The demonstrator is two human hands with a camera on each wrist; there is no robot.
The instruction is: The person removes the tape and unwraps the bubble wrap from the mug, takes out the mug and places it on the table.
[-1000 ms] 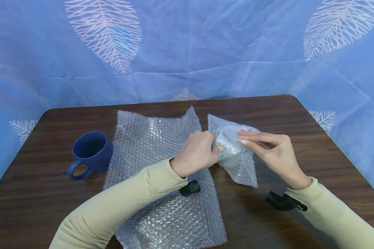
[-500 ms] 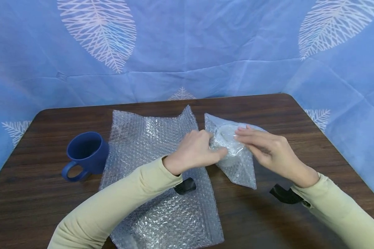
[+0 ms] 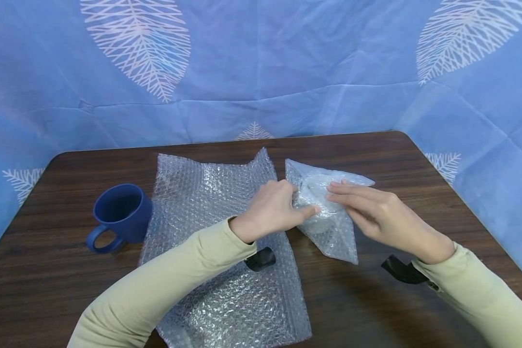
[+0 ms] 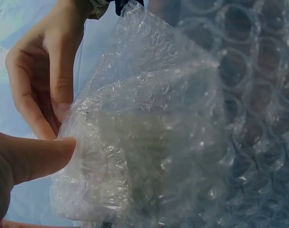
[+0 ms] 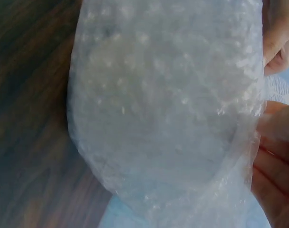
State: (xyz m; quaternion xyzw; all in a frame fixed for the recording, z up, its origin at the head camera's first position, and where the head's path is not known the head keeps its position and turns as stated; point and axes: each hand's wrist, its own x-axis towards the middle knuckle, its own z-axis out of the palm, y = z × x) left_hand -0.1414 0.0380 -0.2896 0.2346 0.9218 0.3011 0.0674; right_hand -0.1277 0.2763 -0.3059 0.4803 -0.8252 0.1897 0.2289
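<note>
A bubble-wrapped bundle (image 3: 330,227) stands right of centre on the table, with a pale object dimly visible inside; its kind cannot be told through the wrap. My left hand (image 3: 271,210) holds its left side, thumb stretched across the near face and fingers partly hidden. In the left wrist view that thumb (image 4: 44,159) presses on the plastic. My right hand (image 3: 383,217) lies with nearly straight fingers on the bundle's upper right. Close up, the wrap (image 5: 168,104) fills most of the right wrist view.
A flat bubble-wrap sheet (image 3: 200,203) lies under my left forearm, left of the bundle. A blue mug (image 3: 132,217) stands at its left edge, handle toward the front left. The dark wooden table (image 3: 39,241) ends at a blue leaf-print cloth (image 3: 296,58).
My left thumb has stretched further right over the bundle. My right fingers, formerly at the wrap's upper edge, now press flatter on it. The view has shifted slightly.
</note>
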